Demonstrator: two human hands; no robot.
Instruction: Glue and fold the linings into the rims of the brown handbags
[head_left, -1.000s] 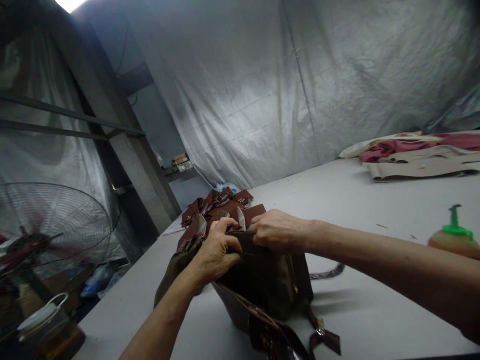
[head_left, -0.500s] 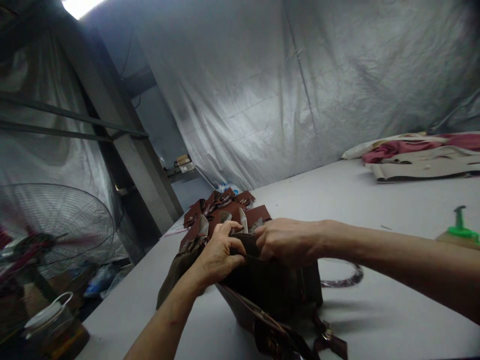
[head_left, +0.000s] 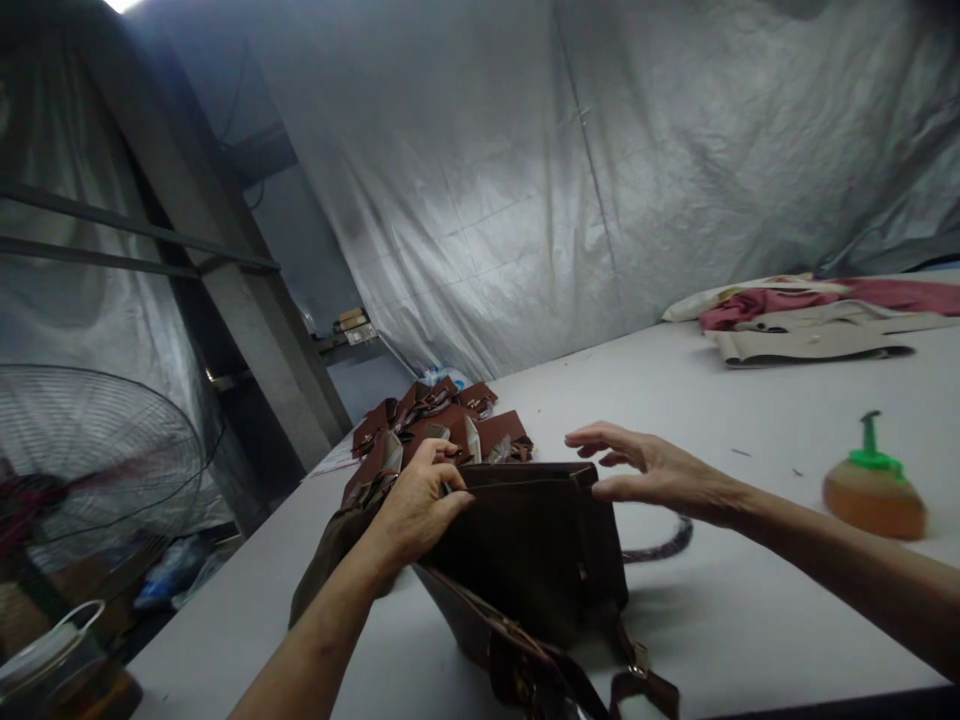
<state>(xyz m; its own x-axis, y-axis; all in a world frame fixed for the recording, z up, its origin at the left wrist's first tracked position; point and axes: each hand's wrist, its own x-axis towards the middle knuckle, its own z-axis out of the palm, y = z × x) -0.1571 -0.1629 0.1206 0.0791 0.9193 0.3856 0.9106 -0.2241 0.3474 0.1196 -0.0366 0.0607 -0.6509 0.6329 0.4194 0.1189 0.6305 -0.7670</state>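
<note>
A dark brown handbag (head_left: 525, 540) stands on the white table, its flap side and buckled straps hanging toward me. My left hand (head_left: 418, 508) is closed at the bag's upper left edge, thumb on the near side and fingers over the rim. Just off the upper right corner, my right hand (head_left: 664, 478) is open, fingers stretched to the left, holding nothing. A wrapped, curved handle (head_left: 664, 545) lies at the bag's right side. Past my left hand, more reddish-brown bags (head_left: 442, 415) are heaped together.
A squat bottle of amber liquid with a green nozzle (head_left: 874, 495) stands at the right. Folded beige and pink material (head_left: 810, 325) lies at the back right. On the left are a large fan (head_left: 97, 470) and a lidded jar (head_left: 64, 670).
My right hand has let go of the bag's top edge and moved right, its fingers opening. The left hand stays at the rim. The view has shifted slightly to the right.
</note>
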